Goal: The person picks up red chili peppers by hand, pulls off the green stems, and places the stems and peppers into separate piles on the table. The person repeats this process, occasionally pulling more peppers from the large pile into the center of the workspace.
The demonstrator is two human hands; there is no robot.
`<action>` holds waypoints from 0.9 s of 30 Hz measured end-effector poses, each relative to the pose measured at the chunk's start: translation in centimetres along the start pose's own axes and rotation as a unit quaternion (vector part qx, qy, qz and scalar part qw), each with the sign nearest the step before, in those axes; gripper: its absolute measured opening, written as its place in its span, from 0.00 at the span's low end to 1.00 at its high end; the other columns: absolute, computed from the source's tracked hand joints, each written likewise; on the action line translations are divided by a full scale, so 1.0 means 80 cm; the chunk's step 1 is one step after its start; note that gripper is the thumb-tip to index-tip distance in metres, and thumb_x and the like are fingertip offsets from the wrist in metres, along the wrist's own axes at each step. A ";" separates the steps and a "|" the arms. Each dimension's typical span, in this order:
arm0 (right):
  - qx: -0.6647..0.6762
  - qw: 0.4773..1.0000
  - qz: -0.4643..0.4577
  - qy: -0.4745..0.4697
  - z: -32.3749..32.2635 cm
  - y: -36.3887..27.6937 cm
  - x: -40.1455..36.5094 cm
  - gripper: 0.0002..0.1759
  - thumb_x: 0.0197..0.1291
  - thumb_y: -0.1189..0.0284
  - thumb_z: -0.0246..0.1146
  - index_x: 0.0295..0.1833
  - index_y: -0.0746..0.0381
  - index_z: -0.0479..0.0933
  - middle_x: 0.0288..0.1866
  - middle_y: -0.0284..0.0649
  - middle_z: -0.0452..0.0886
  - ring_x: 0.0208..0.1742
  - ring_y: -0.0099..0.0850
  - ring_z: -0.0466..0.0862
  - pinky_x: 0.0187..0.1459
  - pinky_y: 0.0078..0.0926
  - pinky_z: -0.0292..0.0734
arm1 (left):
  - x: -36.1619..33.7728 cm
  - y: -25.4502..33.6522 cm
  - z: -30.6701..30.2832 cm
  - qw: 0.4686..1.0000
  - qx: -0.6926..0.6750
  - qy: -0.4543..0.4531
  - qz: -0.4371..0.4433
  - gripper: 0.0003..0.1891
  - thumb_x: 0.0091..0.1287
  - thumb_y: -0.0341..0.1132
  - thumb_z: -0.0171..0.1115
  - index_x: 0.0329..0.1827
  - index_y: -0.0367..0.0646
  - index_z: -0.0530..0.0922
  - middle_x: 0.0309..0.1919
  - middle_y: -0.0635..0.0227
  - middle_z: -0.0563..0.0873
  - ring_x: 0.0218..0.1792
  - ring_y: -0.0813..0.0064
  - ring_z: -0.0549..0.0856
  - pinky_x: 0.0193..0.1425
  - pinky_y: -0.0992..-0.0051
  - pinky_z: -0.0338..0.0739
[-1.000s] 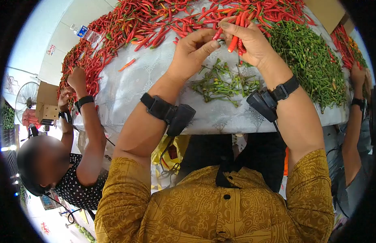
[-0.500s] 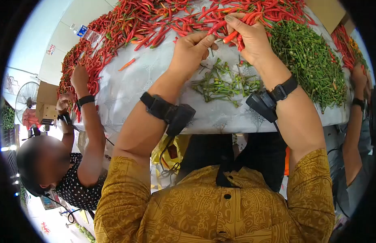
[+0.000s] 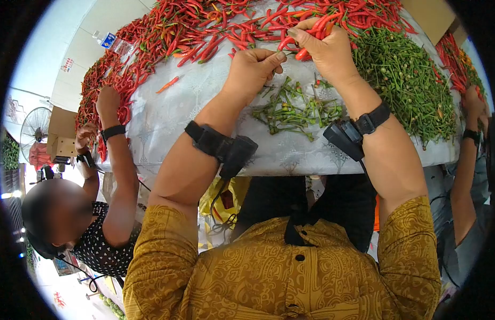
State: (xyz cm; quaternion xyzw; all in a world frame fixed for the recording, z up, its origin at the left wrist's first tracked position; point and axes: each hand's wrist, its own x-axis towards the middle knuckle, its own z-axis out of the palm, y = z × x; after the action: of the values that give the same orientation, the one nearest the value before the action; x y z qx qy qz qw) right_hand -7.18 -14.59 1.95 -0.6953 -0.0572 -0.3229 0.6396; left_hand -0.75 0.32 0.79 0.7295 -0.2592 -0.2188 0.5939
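Note:
My right hand is closed round several red chilli peppers, which stick out past the thumb on its left side. A short gap to the left, my left hand is closed in a pinch, thumb against curled fingers. Whatever sits between those fingertips is too small to make out. Below both hands lies a loose little heap of green chilli stems on the white patterned tablecloth. Close to my right wrist rises a larger pile of green stems.
A broad heap of red chillies covers the table's far side. One orange-red chilli lies alone at left. A plastic bottle lies at far left. Co-workers' hands, one at left and one at right, are at chilli piles.
My left fingertips have come away from the chilli they were touching beside my right hand, moving slightly down. My right hand keeps its chillies.

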 end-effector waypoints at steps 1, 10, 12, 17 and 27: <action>0.000 1.000 0.000 0.000 -0.001 0.001 0.000 0.10 0.50 0.69 0.64 0.31 0.66 0.76 0.24 0.33 0.75 0.23 0.18 0.73 0.23 0.19 0.73 | 0.000 0.000 0.000 1.000 0.030 0.004 0.005 0.10 0.60 0.37 0.58 0.35 0.37 0.80 0.19 0.75 0.75 0.18 0.88 0.66 0.20 0.86 0.58; 0.048 0.992 0.096 0.071 -0.009 0.012 0.004 0.11 0.51 0.66 0.64 0.32 0.63 0.76 0.21 0.32 0.74 0.24 0.19 0.73 0.26 0.18 0.68 | -0.005 -0.001 0.002 0.991 0.026 -0.056 0.120 0.11 0.62 0.36 0.55 0.37 0.35 0.79 0.17 0.78 0.71 0.18 0.89 0.64 0.21 0.85 0.57; 0.127 0.983 0.097 0.086 -0.009 0.015 0.005 0.12 0.51 0.65 0.64 0.30 0.62 0.75 0.21 0.32 0.74 0.22 0.20 0.73 0.25 0.18 0.68 | -0.009 0.003 0.003 0.989 0.009 -0.073 0.129 0.11 0.62 0.36 0.55 0.36 0.35 0.79 0.17 0.78 0.71 0.19 0.89 0.65 0.21 0.85 0.58; 0.252 0.945 0.164 0.129 -0.028 0.028 0.015 0.12 0.50 0.65 0.65 0.29 0.62 0.73 0.22 0.35 0.75 0.20 0.24 0.74 0.19 0.18 0.65 | -0.018 0.012 0.000 0.982 0.043 -0.100 0.152 0.11 0.62 0.37 0.56 0.32 0.37 0.80 0.19 0.75 0.74 0.22 0.88 0.69 0.25 0.84 0.63; 0.354 0.875 0.231 0.237 -0.039 0.038 0.025 0.12 0.48 0.66 0.67 0.30 0.60 0.71 0.25 0.37 0.76 0.20 0.27 0.76 0.16 0.18 0.64 | 0.002 -0.007 -0.010 0.954 0.244 0.028 0.173 0.12 0.57 0.38 0.61 0.35 0.37 0.79 0.29 0.68 0.78 0.30 0.80 0.75 0.33 0.79 0.69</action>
State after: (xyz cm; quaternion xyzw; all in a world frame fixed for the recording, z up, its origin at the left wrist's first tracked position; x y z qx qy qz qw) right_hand -5.29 -18.66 0.28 -0.3184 0.1477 -0.2790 0.8939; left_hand -0.07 0.96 0.43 0.8022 -0.4100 -0.0222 0.4335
